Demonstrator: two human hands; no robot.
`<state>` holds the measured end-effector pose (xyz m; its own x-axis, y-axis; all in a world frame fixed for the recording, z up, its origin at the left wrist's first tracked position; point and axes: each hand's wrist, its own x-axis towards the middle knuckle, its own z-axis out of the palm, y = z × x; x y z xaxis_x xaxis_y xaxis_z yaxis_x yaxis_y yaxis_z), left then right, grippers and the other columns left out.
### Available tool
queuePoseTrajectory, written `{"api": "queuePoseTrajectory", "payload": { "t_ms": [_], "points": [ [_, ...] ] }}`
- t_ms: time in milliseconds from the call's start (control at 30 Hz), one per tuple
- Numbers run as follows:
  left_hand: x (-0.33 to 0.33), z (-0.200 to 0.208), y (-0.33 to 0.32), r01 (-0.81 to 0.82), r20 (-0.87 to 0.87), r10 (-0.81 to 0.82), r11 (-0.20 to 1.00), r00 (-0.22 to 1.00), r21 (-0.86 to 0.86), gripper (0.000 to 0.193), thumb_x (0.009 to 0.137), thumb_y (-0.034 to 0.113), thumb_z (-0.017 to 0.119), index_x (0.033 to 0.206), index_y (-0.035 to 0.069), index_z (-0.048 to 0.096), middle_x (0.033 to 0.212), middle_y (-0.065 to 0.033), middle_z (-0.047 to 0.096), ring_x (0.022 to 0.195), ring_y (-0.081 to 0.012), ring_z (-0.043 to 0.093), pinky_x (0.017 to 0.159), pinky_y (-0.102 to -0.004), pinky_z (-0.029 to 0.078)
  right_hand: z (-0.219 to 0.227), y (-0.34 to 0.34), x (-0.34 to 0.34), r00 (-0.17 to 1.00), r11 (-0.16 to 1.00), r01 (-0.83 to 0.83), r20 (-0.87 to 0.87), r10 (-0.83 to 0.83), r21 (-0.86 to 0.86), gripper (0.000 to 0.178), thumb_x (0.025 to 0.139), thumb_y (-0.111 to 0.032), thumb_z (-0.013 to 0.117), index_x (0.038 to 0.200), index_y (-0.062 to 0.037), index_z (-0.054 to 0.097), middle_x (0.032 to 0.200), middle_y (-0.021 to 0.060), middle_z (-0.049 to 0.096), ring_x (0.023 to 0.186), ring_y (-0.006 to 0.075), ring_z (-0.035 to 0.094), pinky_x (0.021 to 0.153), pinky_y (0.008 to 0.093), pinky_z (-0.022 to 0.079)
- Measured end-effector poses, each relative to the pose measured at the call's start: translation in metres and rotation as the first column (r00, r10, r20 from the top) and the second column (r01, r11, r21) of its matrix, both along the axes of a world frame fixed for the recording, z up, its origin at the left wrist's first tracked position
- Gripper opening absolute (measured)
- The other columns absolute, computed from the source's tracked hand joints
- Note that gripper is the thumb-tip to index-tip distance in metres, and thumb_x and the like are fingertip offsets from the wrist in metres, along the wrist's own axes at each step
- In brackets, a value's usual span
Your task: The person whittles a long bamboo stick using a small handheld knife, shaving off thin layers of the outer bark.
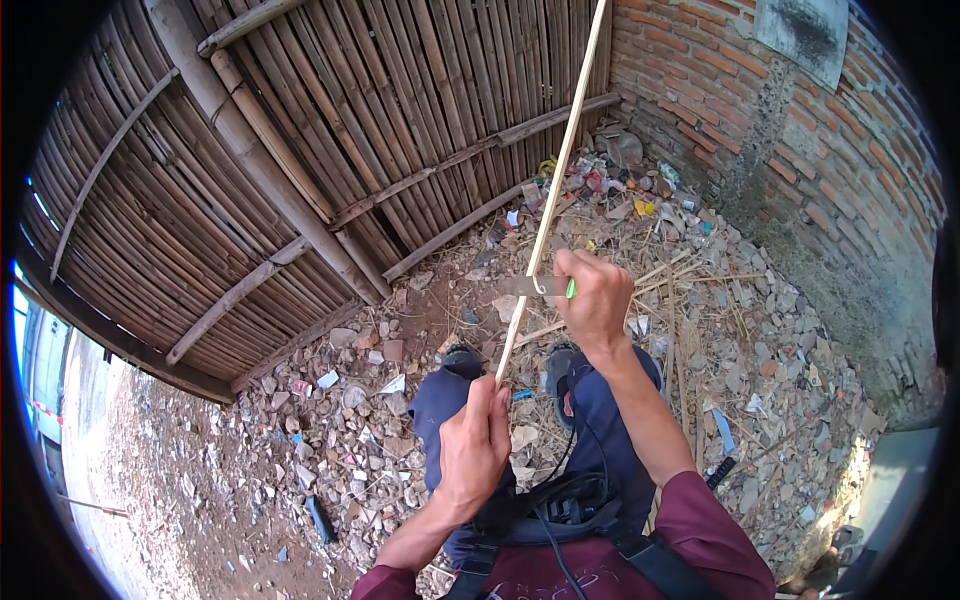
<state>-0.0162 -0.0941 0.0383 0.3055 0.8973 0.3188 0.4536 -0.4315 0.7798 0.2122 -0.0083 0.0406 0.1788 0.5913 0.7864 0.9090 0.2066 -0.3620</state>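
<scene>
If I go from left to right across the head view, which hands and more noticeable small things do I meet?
Dark elongated object → left hand, around the lower end of the pale strip → knife blade → right hand → light-blue scrap.

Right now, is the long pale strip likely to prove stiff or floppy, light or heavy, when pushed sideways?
The pale strip is probably fairly stiff: it runs nearly straight beyond the left grip. Its upper part may bend a little, being long and thin. It is likely light, looking like slender wood.
</scene>
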Motion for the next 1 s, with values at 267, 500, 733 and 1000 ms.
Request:
{"api": "queuePoseTrajectory", "payload": {
  "t_ms": [267, 500, 733, 1000],
  "points": [
    [0.000, 0.002, 0.003, -0.025, -0.031, 0.025, 1.000, 0.999, 0.002, 0.009, 0.109, 0.009, 0.061, 0.116, 0.003, 0.057, 0.078, -0.0246, 0.067, 0.070, -0.0466, 0.070, 0.057, -0.0498, 0.050, -0.008, 0.008, -0.006, 1.000, 1.000, -0.004, -0.028, 0.005, 0.017, 0.022, 0.073, -0.006, 0.079, 0.081, -0.0113, 0.059, 0.071, 0.0073, 0.064, 0.064, 0.0351, 0.068, 0.053, 0.0473, 0.044],
    [-0.001, -0.004, 0.006, -0.019, -0.051, 0.018, 1.000, 0.999, -0.024, 0.010, 0.108, 0.008, 0.061, 0.117, 0.003, 0.058, 0.084, -0.0247, 0.070, 0.072, -0.0469, 0.071, 0.057, -0.0512, 0.051, -0.009, 0.004, -0.010, 0.991, 0.991, -0.134, 0.012, 0.135, -0.025, 0.019, 0.075, -0.009, 0.079, 0.082, -0.0130, 0.062, 0.070, 0.0059, 0.063, 0.061, 0.0330, 0.068, 0.053, 0.0463, 0.048],
    [-0.001, -0.008, -0.001, -0.030, -0.079, 0.033, 0.998, 0.996, 0.048, 0.014, 0.107, 0.008, 0.062, 0.121, 0.004, 0.059, 0.087, -0.0242, 0.072, 0.073, -0.0460, 0.072, 0.058, -0.0509, 0.052, -0.007, 0.005, -0.007, 0.994, 0.995, -0.103, 0.040, 0.104, -0.008, 0.017, 0.076, -0.013, 0.079, 0.080, -0.0149, 0.062, 0.069, 0.0038, 0.064, 0.059, 0.0307, 0.068, 0.052, 0.0456, 0.048],
    [0.002, -0.014, 0.000, -0.020, -0.084, 0.027, 0.996, 0.996, 0.086, 0.015, 0.107, 0.008, 0.063, 0.121, 0.006, 0.060, 0.086, -0.0231, 0.072, 0.072, -0.0456, 0.072, 0.056, -0.0515, 0.052, -0.008, -0.003, -0.010, 0.988, 0.990, -0.143, 0.064, 0.142, 0.005, 0.013, 0.077, -0.013, 0.080, 0.082, -0.0129, 0.068, 0.074, 0.0052, 0.069, 0.061, 0.0304, 0.070, 0.054, 0.0445, 0.050]
  ]
}}
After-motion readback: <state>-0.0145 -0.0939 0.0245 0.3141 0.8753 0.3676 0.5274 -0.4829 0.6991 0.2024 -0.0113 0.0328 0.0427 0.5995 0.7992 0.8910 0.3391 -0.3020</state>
